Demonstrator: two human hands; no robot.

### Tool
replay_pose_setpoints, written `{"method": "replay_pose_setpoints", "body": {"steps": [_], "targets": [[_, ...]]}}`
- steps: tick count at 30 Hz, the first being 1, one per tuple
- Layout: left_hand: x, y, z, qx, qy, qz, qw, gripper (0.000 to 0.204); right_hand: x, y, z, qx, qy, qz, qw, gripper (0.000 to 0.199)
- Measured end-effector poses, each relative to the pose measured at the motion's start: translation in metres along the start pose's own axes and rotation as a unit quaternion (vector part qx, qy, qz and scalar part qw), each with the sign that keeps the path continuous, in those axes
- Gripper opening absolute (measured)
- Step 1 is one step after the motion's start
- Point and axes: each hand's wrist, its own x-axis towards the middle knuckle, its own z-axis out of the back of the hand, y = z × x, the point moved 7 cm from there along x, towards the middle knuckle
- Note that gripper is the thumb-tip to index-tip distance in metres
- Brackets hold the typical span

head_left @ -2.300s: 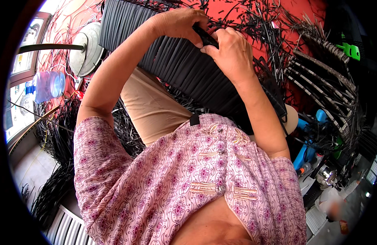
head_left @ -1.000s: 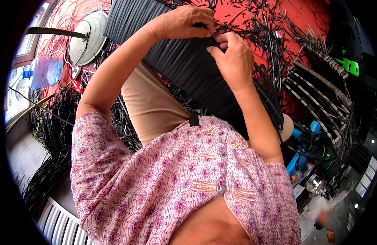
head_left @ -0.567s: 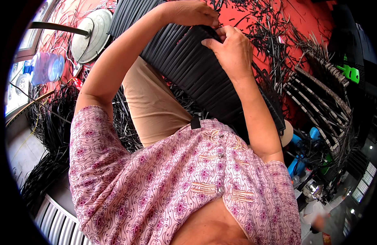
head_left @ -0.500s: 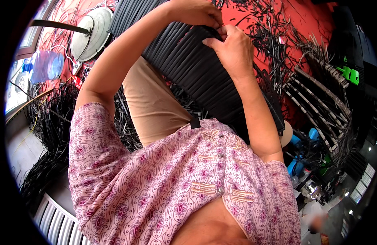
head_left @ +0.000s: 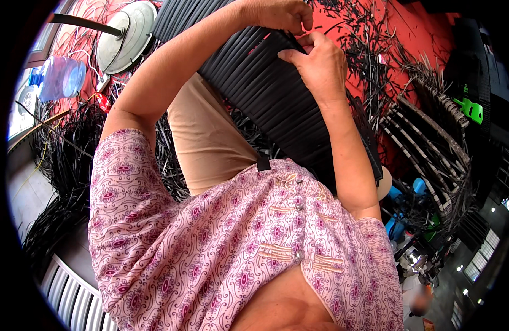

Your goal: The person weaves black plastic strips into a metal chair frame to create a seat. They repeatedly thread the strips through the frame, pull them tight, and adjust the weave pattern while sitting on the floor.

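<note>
A black woven panel (head_left: 265,91) of many flat, close-set strips slants across my lap. At its far edge my right hand (head_left: 323,69) has thumb and forefinger bent around the edge, the thumb on the top face. Just beyond it, at the upper border, my left hand (head_left: 279,15) is closed with its fingers curled down. Whatever lies between the left fingertips is too small or hidden to make out. A narrow gap of red shows between strips near the left hand.
Loose black strips (head_left: 72,149) lie heaped at left, and cut scraps (head_left: 370,60) litter the red floor covering. A round grey base with a pole (head_left: 125,41) and a clear water jug (head_left: 64,77) stand upper left. At right are a strip-wrapped frame (head_left: 425,143) and a green tool (head_left: 470,109).
My left hand has moved slightly away from my right, opening a gap between their fingertips. The right thumb and forefinger stay at the panel's edge. The view has shifted a little.
</note>
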Motion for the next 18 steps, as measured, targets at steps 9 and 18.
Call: {"method": "replay_pose_setpoints", "body": {"steps": [9,18], "targets": [[-0.010,-0.008,0.000,-0.056,-0.013,-0.031,0.998,0.014,-0.015,0.015,-0.001,-0.043,-0.098,0.083,0.991,0.031],[-0.075,0.025,0.079,-0.255,-0.373,-0.136,0.882,0.025,-0.058,-0.002,0.022,0.077,-0.181,0.140,0.970,0.047]]}}
